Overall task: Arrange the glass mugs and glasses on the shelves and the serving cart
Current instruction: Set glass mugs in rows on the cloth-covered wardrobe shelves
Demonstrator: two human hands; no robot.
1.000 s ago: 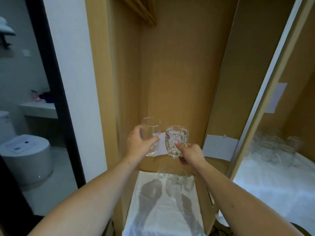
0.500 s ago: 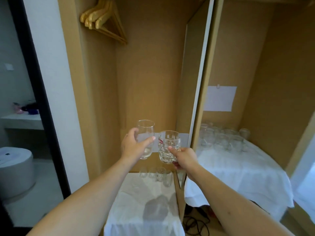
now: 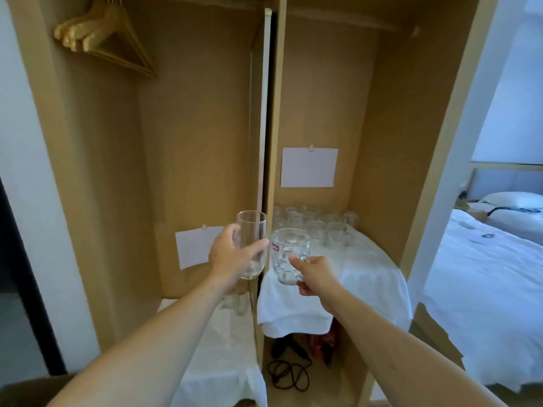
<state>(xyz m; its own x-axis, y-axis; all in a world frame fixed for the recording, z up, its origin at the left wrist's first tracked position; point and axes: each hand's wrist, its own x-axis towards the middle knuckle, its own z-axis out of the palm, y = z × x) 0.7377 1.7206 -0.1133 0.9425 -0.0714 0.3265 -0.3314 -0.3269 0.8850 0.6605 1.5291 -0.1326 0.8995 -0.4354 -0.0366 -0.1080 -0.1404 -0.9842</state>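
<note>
My left hand (image 3: 232, 257) grips a plain tall glass (image 3: 252, 239), held upright in front of the wardrobe's centre divider. Just to its right, my right hand (image 3: 316, 274) holds a dimpled glass mug (image 3: 289, 255) with a small red label, fingers curled at its handle side. Behind the mug, several glass mugs (image 3: 320, 227) stand clustered at the back of a white-clothed surface (image 3: 367, 277) in the right compartment. A few glasses (image 3: 236, 304) stand on the white-covered shelf (image 3: 223, 362) in the left compartment, partly hidden by my left forearm.
A thin vertical divider (image 3: 264, 127) splits the wooden wardrobe. Wooden hangers (image 3: 100, 39) hang top left. White paper sheets (image 3: 308, 167) are pinned to the back panels. Black cables (image 3: 289, 374) lie on the floor under the clothed surface. A bed (image 3: 484, 289) stands right.
My view has swung right and up, bringing the right compartment with its cluster of mugs fully into sight. Both hands have kept their hold and moved right, towards the divider.
</note>
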